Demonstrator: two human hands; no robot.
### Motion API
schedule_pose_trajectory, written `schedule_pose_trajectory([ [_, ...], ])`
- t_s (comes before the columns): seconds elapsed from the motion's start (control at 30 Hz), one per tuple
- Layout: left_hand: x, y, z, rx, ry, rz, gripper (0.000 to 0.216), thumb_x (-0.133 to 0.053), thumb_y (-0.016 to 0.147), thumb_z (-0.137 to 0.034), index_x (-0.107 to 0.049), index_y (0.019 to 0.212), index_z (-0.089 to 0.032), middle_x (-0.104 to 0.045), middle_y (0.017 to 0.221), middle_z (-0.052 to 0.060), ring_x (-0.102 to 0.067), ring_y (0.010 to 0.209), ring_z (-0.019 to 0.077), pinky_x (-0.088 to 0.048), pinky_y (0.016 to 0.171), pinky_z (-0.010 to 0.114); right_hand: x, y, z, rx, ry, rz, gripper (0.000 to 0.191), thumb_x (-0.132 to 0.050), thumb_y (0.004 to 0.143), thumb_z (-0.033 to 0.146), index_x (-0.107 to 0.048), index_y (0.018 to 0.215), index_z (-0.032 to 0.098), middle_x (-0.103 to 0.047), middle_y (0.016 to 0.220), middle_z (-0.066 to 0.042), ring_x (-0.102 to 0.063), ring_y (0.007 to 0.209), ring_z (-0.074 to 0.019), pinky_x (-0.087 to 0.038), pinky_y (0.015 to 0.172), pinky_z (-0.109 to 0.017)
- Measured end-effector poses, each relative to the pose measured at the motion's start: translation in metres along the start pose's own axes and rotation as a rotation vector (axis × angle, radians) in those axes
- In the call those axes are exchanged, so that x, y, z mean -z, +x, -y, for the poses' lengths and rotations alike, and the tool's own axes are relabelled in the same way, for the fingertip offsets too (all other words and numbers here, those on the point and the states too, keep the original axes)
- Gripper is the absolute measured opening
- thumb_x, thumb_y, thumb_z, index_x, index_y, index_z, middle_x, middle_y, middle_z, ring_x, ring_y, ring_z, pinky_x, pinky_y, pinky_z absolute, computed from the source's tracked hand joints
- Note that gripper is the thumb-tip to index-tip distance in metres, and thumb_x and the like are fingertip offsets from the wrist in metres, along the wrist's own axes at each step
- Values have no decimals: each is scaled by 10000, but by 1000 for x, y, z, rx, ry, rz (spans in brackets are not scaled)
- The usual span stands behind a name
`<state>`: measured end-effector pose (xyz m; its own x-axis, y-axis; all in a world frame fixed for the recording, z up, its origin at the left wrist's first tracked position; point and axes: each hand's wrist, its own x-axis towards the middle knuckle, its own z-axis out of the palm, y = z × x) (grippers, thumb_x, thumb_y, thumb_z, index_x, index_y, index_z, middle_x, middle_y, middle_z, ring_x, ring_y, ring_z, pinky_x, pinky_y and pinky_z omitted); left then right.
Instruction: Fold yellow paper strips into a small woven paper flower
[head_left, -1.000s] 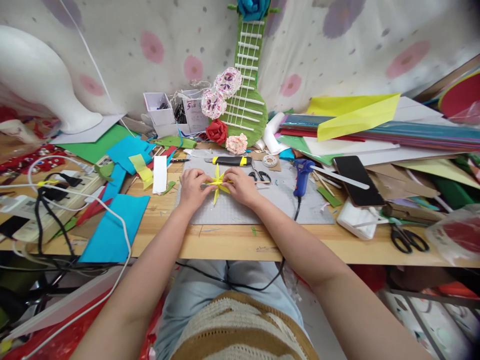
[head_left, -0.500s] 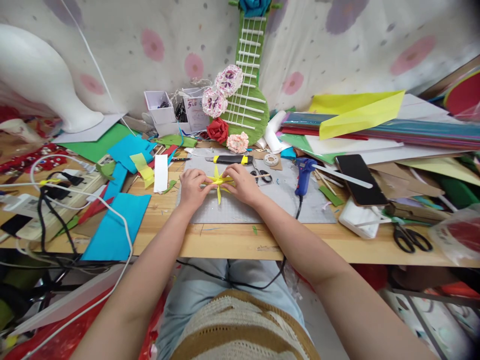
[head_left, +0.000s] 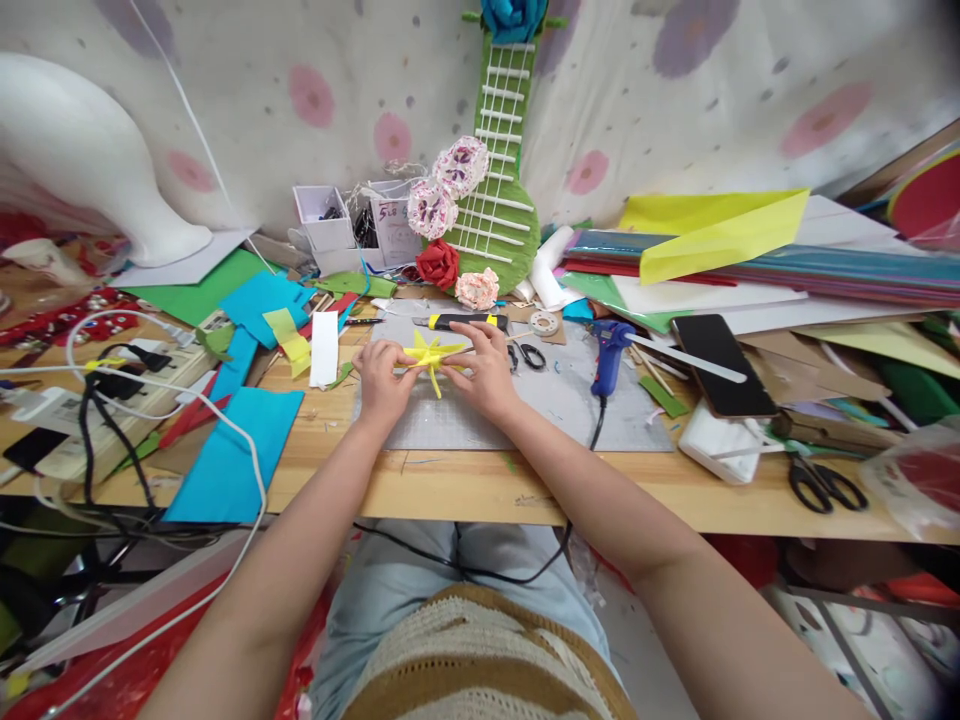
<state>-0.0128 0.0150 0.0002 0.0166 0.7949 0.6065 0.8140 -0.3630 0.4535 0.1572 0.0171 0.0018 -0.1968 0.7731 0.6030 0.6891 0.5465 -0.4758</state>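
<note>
Left hand [head_left: 383,383] and right hand [head_left: 489,378] pinch one yellow flower [head_left: 428,355]; I note dark items [head_left: 365,230] inside white box [head_left: 331,236].

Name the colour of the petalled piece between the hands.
The petalled piece is yellow; the head view shows it.

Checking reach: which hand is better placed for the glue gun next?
Likely the right hand: the blue glue gun is closer to it than to the left hand. Both hold the yellow star-shaped piece, though.
</note>
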Motion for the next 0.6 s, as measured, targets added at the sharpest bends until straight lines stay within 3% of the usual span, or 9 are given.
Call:
schedule_pose_trajectory([
  [0.3, -3, -2, -2, -17, 71, -92, 204, -591, 773, -377, -503, 694, -211, -588, 829, 43, -506, 893, 225, -285, 877, 385, -2, 1, 10, -31, -21, -97, 125, -624, 766, 361, -708, 733, 274, -526, 1221, -10, -286, 1245, -274, -217, 1042, -516],
  [0.6, -2, -4, -9, -63, 11, 29, 184, -636, 740, -343, -498, 757, -222, -649, 847, 8, -556, 884, 197, -260, 953, 398, -5, 2, 8, -45, -58, -127, 108, -603, 765, 294, -693, 709, 271, -534, 1134, -29, -313, 1212, -271, -253, 1023, -499],
])
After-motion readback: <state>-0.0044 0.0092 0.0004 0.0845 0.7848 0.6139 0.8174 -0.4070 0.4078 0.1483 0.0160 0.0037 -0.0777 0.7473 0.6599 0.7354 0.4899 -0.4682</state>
